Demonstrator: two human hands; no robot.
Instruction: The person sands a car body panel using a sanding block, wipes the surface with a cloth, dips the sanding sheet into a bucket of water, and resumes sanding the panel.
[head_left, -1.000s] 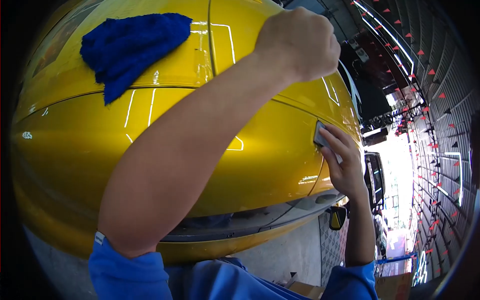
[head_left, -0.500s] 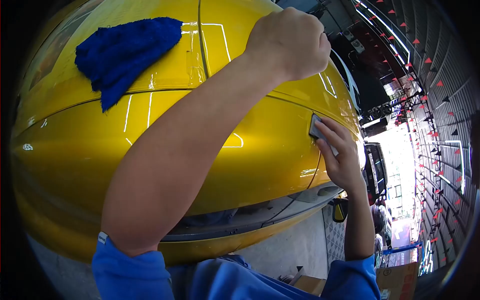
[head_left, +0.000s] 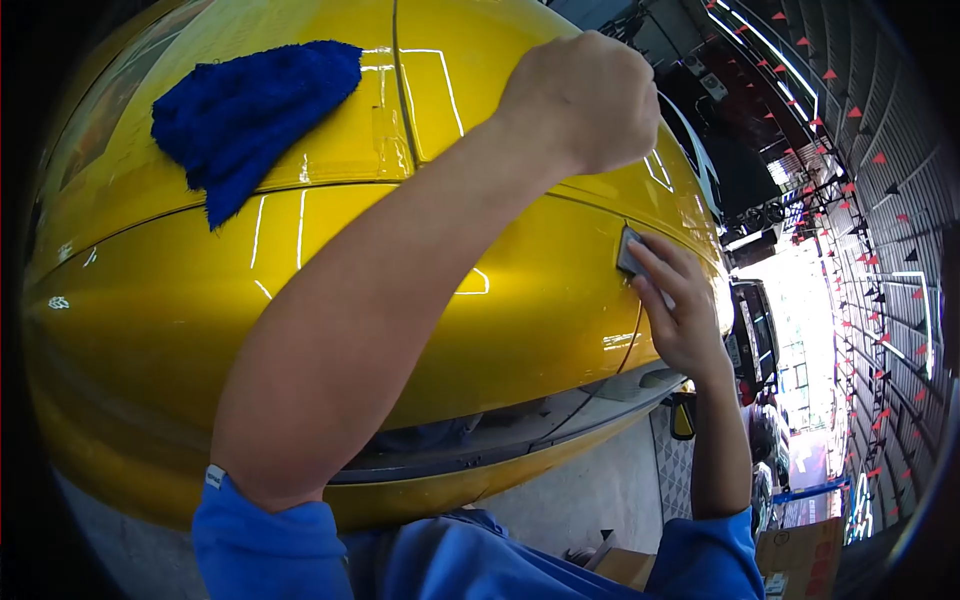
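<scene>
On yellow car (head_left: 560, 330): blue cloth (head_left: 255, 120), crumpled; grey block (head_left: 629, 252), pinched in half-curled right hand (head_left: 682, 300). Seen against same yellow car: left hand (head_left: 588, 105), fisted; cannot tell contents.

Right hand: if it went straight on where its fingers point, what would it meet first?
Probably the yellow car panel, which the grey block in the right hand seems to touch. Beyond, the left hand may lie in line; depth is unclear.

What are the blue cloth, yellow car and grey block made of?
Blue cloth: fluffy fabric, maybe microfibre; fuzzy edges. Yellow car: glossy, probably painted metal; bright reflections. Grey block: looks matte, without shine; perhaps foam or rubber, can't tell.
</scene>
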